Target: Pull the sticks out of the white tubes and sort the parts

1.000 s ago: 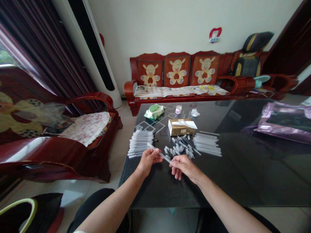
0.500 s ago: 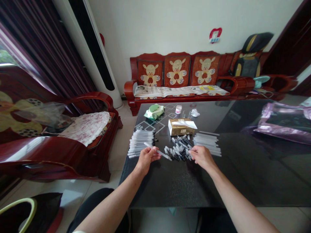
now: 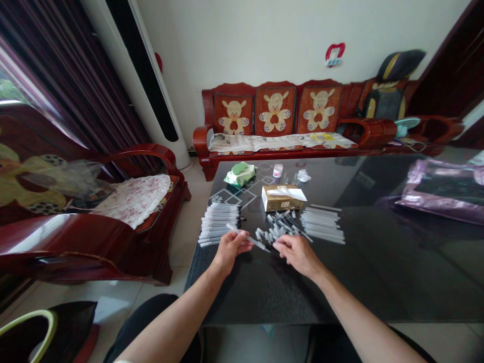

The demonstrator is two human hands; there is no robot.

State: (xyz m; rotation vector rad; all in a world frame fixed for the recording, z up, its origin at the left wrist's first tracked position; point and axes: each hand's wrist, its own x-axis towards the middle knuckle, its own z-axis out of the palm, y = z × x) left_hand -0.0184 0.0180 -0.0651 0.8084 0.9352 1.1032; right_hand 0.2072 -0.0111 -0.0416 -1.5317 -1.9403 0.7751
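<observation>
My left hand (image 3: pixel 234 248) is closed around a slim pen (image 3: pixel 258 243) with a clear barrel and a whitish cap, slanting down to the right. At the pen's lower right end is my right hand (image 3: pixel 297 256), thumb and fingers pinched together. What it pinches is too small to make out; something black shows by its fingertips. Behind it lies a loose heap of pen parts (image 3: pixel 278 226): whitish caps, thin refills and small black pieces. A row of assembled pens (image 3: pixel 219 222) with black ends lies left of the heap. To the right are clear empty pen barrels (image 3: pixel 322 224), side by side.
A tissue box (image 3: pixel 282 201) stands just behind the heap on the dark glossy table (image 3: pixel 272 297). Farther back are a green wipes pack (image 3: pixel 240 174), a small white jar (image 3: pixel 278 170) and crumpled tissue (image 3: pixel 303 175). A purple-edged plastic bag (image 3: pixel 442 206) lies at right.
My right hand has moved left, from the right side of the heap to the end of the held pen. The left hand has shifted slightly right, still holding the pen.
</observation>
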